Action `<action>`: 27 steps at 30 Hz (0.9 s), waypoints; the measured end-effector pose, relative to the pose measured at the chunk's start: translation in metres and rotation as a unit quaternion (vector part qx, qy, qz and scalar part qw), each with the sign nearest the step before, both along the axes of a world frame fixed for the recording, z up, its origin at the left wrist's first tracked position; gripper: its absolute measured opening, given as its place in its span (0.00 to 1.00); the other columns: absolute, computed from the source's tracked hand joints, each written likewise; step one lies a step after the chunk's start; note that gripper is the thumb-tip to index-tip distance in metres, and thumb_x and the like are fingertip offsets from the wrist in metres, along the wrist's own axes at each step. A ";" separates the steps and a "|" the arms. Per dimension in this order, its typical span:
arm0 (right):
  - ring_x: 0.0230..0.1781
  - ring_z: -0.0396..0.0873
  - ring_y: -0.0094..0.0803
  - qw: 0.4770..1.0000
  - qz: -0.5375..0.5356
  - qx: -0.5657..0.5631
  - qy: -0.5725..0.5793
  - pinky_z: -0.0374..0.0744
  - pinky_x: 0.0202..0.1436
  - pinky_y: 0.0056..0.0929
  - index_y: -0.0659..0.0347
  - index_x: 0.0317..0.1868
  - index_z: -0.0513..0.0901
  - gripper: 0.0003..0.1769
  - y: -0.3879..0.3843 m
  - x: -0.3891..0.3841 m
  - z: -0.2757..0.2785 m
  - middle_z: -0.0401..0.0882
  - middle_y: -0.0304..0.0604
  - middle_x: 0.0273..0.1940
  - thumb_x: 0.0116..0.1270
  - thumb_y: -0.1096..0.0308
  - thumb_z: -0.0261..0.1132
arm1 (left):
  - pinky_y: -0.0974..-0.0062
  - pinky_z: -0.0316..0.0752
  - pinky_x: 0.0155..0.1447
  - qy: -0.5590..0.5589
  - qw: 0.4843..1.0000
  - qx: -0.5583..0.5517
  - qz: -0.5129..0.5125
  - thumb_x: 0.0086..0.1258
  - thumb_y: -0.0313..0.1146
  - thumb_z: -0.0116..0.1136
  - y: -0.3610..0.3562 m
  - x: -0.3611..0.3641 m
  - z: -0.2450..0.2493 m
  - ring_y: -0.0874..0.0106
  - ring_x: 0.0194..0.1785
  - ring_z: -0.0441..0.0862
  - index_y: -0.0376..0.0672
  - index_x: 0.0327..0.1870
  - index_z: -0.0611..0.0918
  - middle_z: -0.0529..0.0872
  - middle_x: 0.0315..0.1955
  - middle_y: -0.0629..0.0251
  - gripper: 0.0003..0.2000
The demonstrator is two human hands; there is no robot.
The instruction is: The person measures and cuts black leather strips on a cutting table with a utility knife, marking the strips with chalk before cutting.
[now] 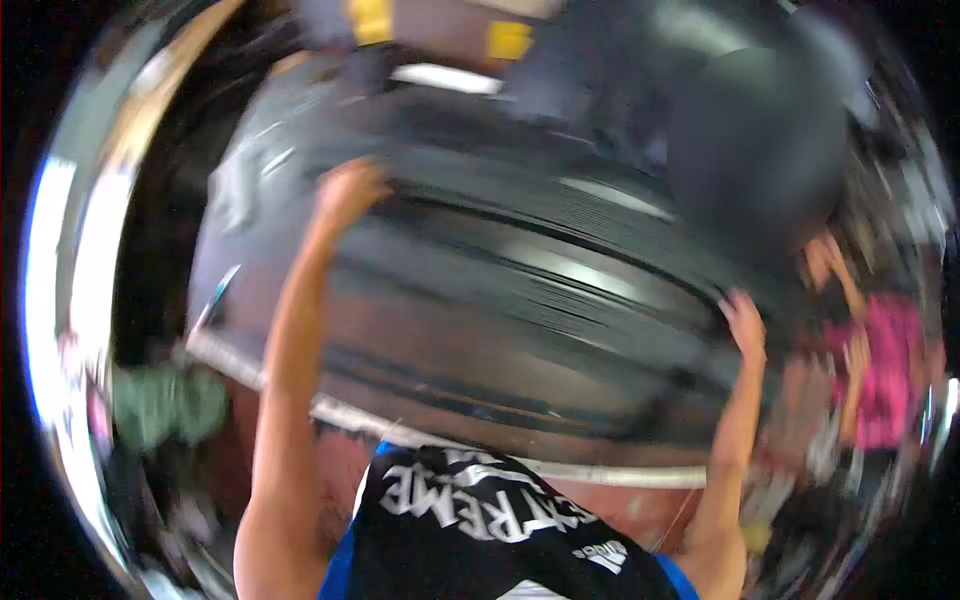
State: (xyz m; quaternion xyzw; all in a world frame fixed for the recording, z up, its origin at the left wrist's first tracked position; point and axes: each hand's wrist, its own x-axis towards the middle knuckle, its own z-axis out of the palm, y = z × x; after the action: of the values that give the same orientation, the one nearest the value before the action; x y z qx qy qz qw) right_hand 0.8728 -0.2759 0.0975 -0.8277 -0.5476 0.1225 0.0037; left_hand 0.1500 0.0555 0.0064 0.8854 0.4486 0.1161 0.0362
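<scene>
Black strip [590,241] lies across the table [610,475], left hand [352,190] curled at its far left end, right hand [743,322] at its right end, either grip undeterminable through blur.

Person in pink top [885,375] at right, blurred green bundle [170,405] at left, two yellow patches [510,40] above

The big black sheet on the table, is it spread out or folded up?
Spread out: the black sheet spans the table between left hand and right hand, in long ripples. Blur may hide small folds.
</scene>
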 end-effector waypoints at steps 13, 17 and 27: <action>0.57 0.77 0.45 0.988 0.025 0.068 -0.135 0.74 0.59 0.46 0.48 0.46 0.86 0.12 -0.017 0.034 -0.051 0.81 0.40 0.49 0.65 0.56 0.67 | 0.56 0.74 0.49 -0.121 0.989 -0.078 -0.028 0.57 0.27 0.68 -0.006 0.015 0.017 0.54 0.44 0.80 0.38 0.38 0.82 0.81 0.37 0.57 0.10; 0.54 0.78 0.48 0.983 -0.007 0.139 -0.124 0.75 0.59 0.44 0.55 0.49 0.83 0.18 -0.025 0.043 -0.055 0.81 0.43 0.49 0.64 0.55 0.70 | 0.58 0.75 0.50 -0.094 0.994 -0.056 -0.007 0.57 0.27 0.70 -0.011 0.022 0.016 0.55 0.45 0.81 0.38 0.39 0.84 0.83 0.38 0.57 0.10; 0.63 0.74 0.57 0.951 -0.045 0.294 -0.085 0.74 0.66 0.47 0.60 0.61 0.79 0.29 0.018 -0.058 -0.051 0.74 0.58 0.64 0.57 0.71 0.75 | 0.56 0.76 0.55 -0.056 0.998 0.007 0.042 0.60 0.35 0.70 -0.022 0.030 0.005 0.50 0.49 0.81 0.39 0.46 0.86 0.84 0.43 0.51 0.16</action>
State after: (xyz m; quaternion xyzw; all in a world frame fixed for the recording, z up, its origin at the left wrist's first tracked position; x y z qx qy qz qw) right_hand 0.8150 -0.2582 0.0466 -0.8210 -0.5200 -0.1150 0.2055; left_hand 0.1800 0.0338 0.0111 0.8581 0.4818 0.1703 0.0504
